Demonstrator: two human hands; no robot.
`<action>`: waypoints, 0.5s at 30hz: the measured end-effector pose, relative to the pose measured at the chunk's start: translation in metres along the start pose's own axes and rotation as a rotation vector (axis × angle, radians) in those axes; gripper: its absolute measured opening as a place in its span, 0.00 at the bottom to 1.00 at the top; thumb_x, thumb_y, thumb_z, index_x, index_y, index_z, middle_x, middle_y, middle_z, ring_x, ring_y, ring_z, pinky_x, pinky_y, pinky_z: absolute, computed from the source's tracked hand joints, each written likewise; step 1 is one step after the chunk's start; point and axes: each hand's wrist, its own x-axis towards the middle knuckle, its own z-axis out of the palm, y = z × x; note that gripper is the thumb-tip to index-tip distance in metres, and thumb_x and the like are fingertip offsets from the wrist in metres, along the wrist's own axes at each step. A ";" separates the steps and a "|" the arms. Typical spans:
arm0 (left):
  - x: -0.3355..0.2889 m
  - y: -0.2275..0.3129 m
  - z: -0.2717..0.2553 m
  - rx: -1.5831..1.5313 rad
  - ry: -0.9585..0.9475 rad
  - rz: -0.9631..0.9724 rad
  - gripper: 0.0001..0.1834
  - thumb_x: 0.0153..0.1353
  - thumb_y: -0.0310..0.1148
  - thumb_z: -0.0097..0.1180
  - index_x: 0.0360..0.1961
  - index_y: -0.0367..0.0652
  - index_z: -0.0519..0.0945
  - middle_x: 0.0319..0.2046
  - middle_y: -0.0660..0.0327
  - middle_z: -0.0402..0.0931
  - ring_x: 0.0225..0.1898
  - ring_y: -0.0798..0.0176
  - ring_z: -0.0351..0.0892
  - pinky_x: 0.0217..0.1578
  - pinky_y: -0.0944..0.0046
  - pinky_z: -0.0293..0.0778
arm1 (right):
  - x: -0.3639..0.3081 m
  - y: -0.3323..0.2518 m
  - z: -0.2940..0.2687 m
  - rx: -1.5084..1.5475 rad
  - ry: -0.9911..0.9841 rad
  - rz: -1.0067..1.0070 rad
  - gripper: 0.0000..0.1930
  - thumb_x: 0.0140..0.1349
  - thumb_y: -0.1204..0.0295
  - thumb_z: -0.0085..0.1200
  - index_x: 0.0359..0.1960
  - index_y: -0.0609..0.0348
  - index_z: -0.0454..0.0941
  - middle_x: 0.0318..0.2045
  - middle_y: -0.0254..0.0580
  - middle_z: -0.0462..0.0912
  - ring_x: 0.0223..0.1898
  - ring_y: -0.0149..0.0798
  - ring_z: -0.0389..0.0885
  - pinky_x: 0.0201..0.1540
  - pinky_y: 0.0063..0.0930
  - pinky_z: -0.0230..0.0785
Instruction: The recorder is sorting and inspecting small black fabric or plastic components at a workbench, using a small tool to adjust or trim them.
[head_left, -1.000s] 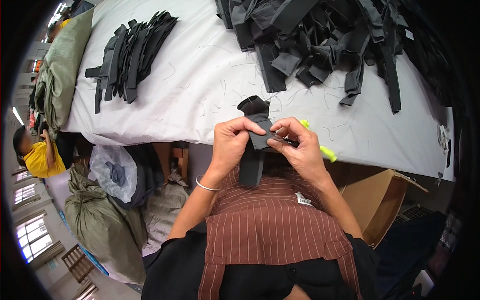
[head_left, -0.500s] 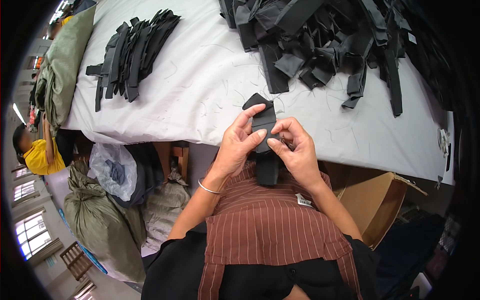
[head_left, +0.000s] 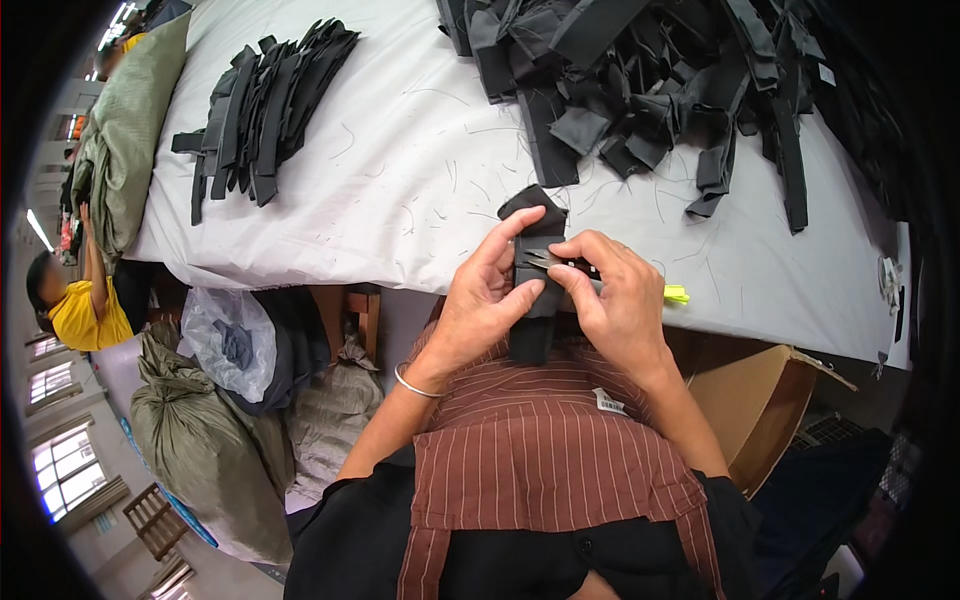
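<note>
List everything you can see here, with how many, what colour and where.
fabric strip: one, black, held at centre
snips: one, metal blades, over the fabric strip
yellow-green piece: one, table's front edge
row of strips: one, black, upper left
heap of strips: one, black, upper right
table cover: one, white, beneath both
loose threads: many, dark, scattered
cardboard box: one, brown, lower right
sacks: several, grey-green, left
plastic bag: one, clear, left
co-worker: one, yellow top, far left
apron: one, striped brown, worn
bracelet: one, silver, left wrist
left hand: one, bare, centre
right hand: one, bare, centre
</note>
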 end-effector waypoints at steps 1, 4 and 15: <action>0.000 0.001 0.001 0.020 -0.007 -0.010 0.37 0.58 0.17 0.54 0.68 0.39 0.56 0.51 0.54 0.74 0.51 0.69 0.74 0.52 0.70 0.70 | 0.001 0.001 0.000 -0.003 0.006 -0.047 0.06 0.53 0.71 0.60 0.31 0.56 0.77 0.27 0.35 0.82 0.28 0.42 0.79 0.31 0.34 0.68; 0.000 0.002 0.000 0.023 -0.023 -0.035 0.36 0.58 0.17 0.54 0.68 0.38 0.57 0.52 0.54 0.73 0.51 0.69 0.73 0.52 0.69 0.70 | 0.003 0.001 -0.004 -0.018 -0.045 -0.047 0.06 0.53 0.71 0.61 0.30 0.55 0.77 0.26 0.34 0.81 0.28 0.42 0.79 0.31 0.34 0.67; -0.001 0.004 -0.004 0.063 -0.053 -0.081 0.35 0.56 0.16 0.53 0.66 0.38 0.60 0.50 0.57 0.74 0.49 0.71 0.74 0.50 0.69 0.72 | 0.004 0.008 -0.006 0.064 -0.102 -0.024 0.06 0.52 0.71 0.61 0.31 0.56 0.78 0.26 0.34 0.82 0.26 0.39 0.78 0.30 0.31 0.67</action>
